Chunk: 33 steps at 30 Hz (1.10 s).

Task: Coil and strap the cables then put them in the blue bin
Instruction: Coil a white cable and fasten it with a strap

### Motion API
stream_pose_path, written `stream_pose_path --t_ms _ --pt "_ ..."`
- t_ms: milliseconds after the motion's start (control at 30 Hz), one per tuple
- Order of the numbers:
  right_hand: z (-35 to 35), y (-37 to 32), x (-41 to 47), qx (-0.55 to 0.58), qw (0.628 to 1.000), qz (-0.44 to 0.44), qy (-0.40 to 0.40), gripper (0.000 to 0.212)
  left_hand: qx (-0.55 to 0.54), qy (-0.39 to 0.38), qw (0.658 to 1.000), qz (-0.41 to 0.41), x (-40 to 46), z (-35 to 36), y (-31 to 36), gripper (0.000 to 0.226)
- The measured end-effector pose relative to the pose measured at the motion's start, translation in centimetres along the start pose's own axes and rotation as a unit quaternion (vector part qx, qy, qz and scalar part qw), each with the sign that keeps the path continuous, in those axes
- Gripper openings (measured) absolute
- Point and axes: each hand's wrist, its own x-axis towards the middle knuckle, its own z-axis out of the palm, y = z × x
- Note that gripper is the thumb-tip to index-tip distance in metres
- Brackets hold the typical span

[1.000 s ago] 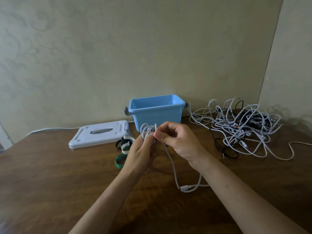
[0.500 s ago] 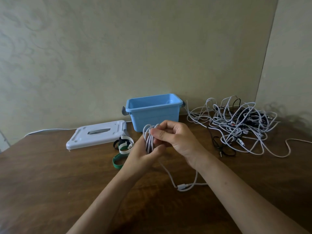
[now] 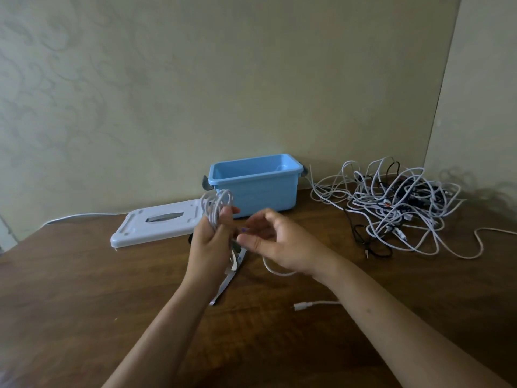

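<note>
At centre frame, the left hand (image 3: 210, 242) grips a coil of white cable (image 3: 216, 206), its loops standing up above the fingers in front of the blue bin (image 3: 256, 184). Half a second ago the right hand (image 3: 282, 242) was closed over the top of those loops; it has now come away to the right, fingers loosely curled, and whether it pinches anything cannot be told through the blur. The cable's loose tail (image 3: 277, 271) runs under the right wrist and ends in a white plug (image 3: 302, 306) lying on the wooden table (image 3: 84, 289) at lower centre, nearer the camera than before. A pale strap (image 3: 230, 275) now hangs from below the left hand, down toward the table. The winding looks nearly finished, with only a short tail left to take in before strapping can begin. The bin stands open and, as far as shows, empty at the back of the table, its white lid (image 3: 156, 224) flat to the left. At right, the tangle of white and black cables (image 3: 391, 203) waits untouched
</note>
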Motion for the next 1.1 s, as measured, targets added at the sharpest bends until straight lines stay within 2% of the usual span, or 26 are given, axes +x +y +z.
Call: stream_pose_path --t_ms 67,200,267,333,433,500,633,733,867,967,1100 --pt "0.8 0.3 0.0 -0.068 0.997 -0.003 -0.035 0.049 -0.032 0.012 0.999 -0.017 0.0 -0.1 0.1 0.040" --pt "0.8 0.6 -0.1 -0.197 0.976 0.007 -0.093 0.021 -0.095 0.002 0.995 -0.016 0.1 0.0 0.8 0.050" --pt "0.4 0.4 -0.2 -0.222 0.965 0.014 -0.137 0.016 -0.090 -0.010 0.996 -0.026 -0.2 0.3 1.0 0.056" --pt "0.0 0.4 -0.1 -0.247 0.957 -0.003 -0.155 0.015 -0.064 -0.030 0.997 -0.031 -0.4 0.4 1.1 0.055" --pt "-0.9 0.7 -0.2 -0.284 0.944 0.022 -0.168 0.008 -0.038 -0.044 0.998 -0.032 -0.4 0.2 1.3 0.056" --pt "-1.4 0.7 -0.2 -0.307 0.941 0.033 -0.138 0.009 -0.028 -0.046 0.998 -0.037 -0.3 0.0 1.4 0.055" --pt "-2.5 0.4 -0.2 -0.379 0.926 -0.002 0.002 0.023 0.005 -0.064 0.997 -0.052 -0.3 0.0 1.3 0.051" --pt "-3.5 1.0 0.0 -0.375 0.923 -0.036 0.076 0.028 0.047 -0.087 0.993 -0.060 -0.4 0.3 1.1 0.056" --pt "-3.4 1.6 0.3 -0.278 0.957 -0.048 0.072 0.023 0.108 -0.112 0.985 -0.069 -0.5 0.3 1.1 0.054" --pt "-3.3 1.5 0.4 -0.209 0.972 -0.056 0.087 0.030 0.124 -0.119 0.981 -0.090 -0.3 0.2 1.0 0.053" --pt "-3.3 1.4 0.4 -0.236 0.963 -0.076 0.103 0.033 0.163 -0.152 0.970 -0.100 -0.8 0.9 0.8 0.046"
